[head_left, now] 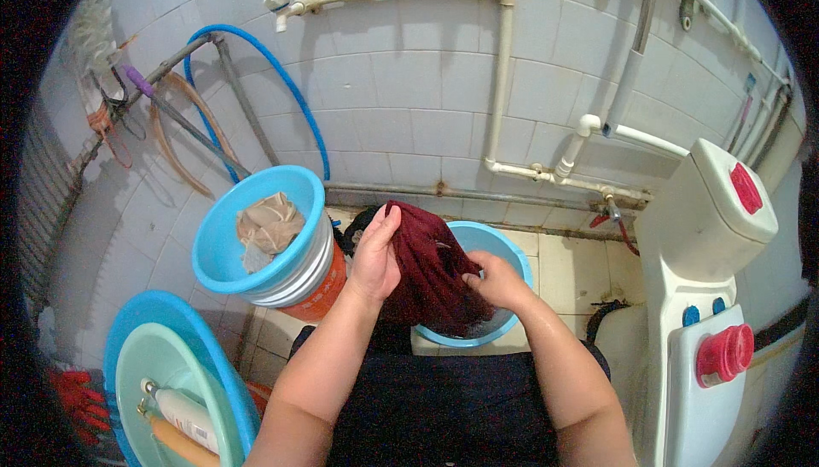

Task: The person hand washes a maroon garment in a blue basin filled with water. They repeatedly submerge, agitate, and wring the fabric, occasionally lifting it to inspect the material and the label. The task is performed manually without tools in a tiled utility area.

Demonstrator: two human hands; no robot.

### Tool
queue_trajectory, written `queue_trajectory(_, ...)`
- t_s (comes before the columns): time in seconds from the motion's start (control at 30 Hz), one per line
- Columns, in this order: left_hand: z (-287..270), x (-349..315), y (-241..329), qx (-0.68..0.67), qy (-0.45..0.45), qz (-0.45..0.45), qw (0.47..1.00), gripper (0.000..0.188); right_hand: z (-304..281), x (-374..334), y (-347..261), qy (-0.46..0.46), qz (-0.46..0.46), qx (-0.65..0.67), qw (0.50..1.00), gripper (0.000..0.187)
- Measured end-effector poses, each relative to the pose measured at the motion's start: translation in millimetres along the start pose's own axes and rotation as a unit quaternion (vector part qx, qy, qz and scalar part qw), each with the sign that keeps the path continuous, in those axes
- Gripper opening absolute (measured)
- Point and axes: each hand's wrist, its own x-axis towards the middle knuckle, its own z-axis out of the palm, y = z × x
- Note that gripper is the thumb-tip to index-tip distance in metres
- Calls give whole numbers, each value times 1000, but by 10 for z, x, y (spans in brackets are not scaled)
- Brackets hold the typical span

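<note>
A dark maroon cloth (431,271) hangs stretched between my hands. At its upper left edge, my left hand (375,258) grips it with the thumb up, and the fingers behind it are partly hidden. My right hand (499,282) pinches the cloth's right side between thumb and fingers. Its lower part hangs over a light blue basin (522,261) on the floor, hiding much of the basin's inside. Whether the cloth touches the basin's bottom I cannot tell.
To the left, a blue basin (205,254) with a beige cloth (271,221) rests on stacked buckets (316,284). Nearer stand large nested basins (128,330) holding a white bottle (183,416). A toilet (674,254) with a red jar (725,354) is on the right. Pipes (499,83) run along the tiled wall.
</note>
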Motion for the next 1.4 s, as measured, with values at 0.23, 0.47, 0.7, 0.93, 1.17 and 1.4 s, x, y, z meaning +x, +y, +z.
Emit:
queue_trajectory(0.23, -32, 77, 96, 41, 107, 77, 990, 32, 40, 168, 380, 86, 99, 237, 963, 20)
queue_trajectory(0.47, -188, 148, 165, 46, 121, 105, 986, 38, -490, -100, -263, 6, 56, 282, 958, 28)
queue_trajectory(0.7, -197, 161, 173, 103, 99, 92, 985, 32, -561, -199, -282, 105, -28, -34, 993, 29)
queue_trajectory(0.93, -98, 83, 17, 116, 128, 13, 985, 49, -453, -102, -156, 255, 44, 86, 962, 24)
queue_trajectory(1.17, -225, 98, -488, 24, 203, -53, 978, 40, 113, 128, -108, 262, 46, 260, 928, 28)
queue_trajectory(1.4, -749, 142, -1125, -131, 64, -137, 980, 32, 546, -22, -654, 193, -158, -83, 965, 14)
